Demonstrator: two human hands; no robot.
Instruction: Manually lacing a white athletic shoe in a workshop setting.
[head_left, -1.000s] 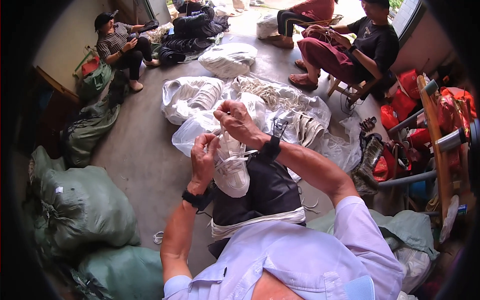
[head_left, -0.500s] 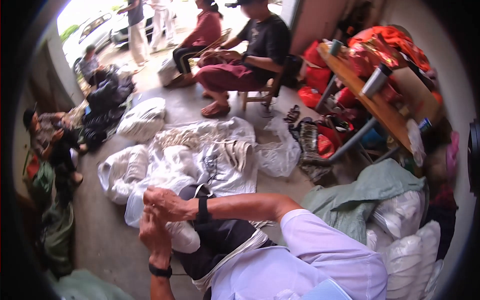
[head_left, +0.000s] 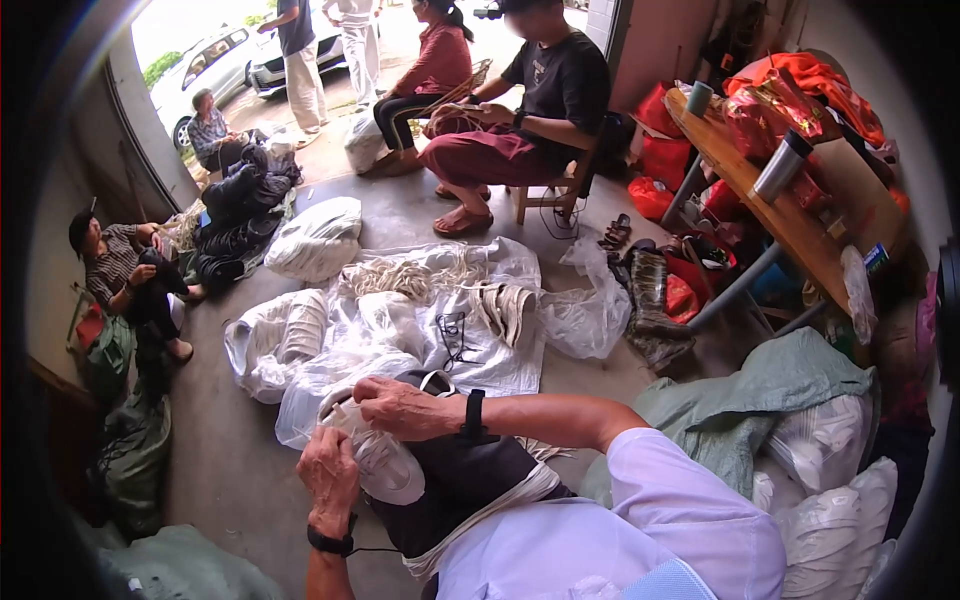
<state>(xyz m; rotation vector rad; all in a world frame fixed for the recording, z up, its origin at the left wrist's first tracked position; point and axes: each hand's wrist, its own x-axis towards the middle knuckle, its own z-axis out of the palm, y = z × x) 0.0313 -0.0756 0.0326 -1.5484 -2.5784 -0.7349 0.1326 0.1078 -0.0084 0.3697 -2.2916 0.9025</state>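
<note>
A pale white piece shaped like a shoe (head_left: pixel 395 472) rests on my dark-clothed lap, its rounded end toward me. My right hand (head_left: pixel 408 408) is over its far end, with thumb and fingers closed in a pinch. Beside its left edge is my left hand (head_left: pixel 328 468), its fingertips pinched together near a thin pale strand or edge. What exactly either hand grips is too small to make out. A bundle of white laces (head_left: pixel 490 515) lies across my lap. Just beyond my hands is a crumpled clear plastic bag (head_left: pixel 308 408).
A white sheet (head_left: pixel 515 365) on the floor holds cord bundles (head_left: pixel 395 278) and white packs. At right stand a green woven sack (head_left: pixel 740 400) with bagged white pieces (head_left: pixel 825 520) and a cluttered wooden table (head_left: pixel 745 195). Several people sit ahead and at left.
My hands have drawn apart, the right one moving right and the left one lower, uncovering more of the white shoe-shaped piece. The whole view has shifted slightly.
</note>
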